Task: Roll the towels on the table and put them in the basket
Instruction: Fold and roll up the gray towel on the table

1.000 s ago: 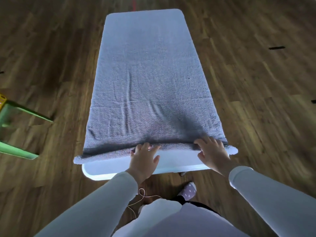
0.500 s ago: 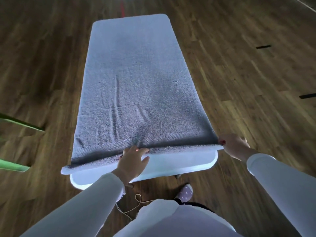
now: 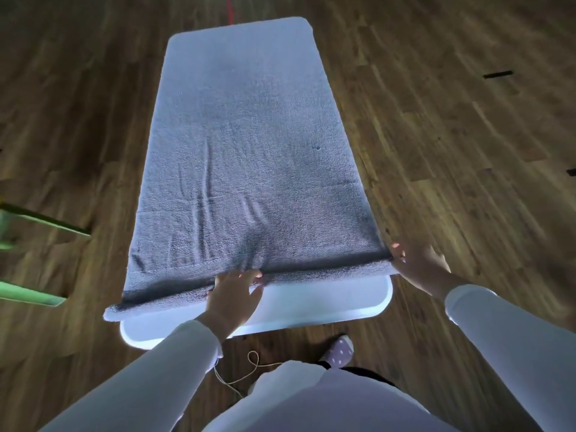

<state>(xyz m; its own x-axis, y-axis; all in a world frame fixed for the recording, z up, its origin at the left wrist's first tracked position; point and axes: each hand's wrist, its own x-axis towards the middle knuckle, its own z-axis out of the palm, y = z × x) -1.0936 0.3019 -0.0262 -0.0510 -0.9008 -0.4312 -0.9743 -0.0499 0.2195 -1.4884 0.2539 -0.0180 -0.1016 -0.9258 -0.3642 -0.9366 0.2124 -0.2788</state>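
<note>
A grey towel (image 3: pixel 249 157) lies spread lengthwise over a narrow white table (image 3: pixel 327 307) and covers nearly all of it. Its near edge is turned over into a thin roll that runs across the table and overhangs at the left. My left hand (image 3: pixel 232 296) rests at the middle of that roll, fingers laid flat on it. At the towel's near right corner, my right hand (image 3: pixel 417 265) pinches the end of the roll. No basket is in view.
Dark wooden floor surrounds the table. Green furniture legs (image 3: pixel 34 296) stick in from the left edge. Black tape marks (image 3: pixel 497 74) lie on the floor at the right. A thin cord (image 3: pixel 249 366) hangs by my body, and my foot (image 3: pixel 339 352) stands under the near table edge.
My right hand slid from the middle right of the rolled edge out to the towel's right corner. My left hand stayed at the middle. The view shifted slightly.
</note>
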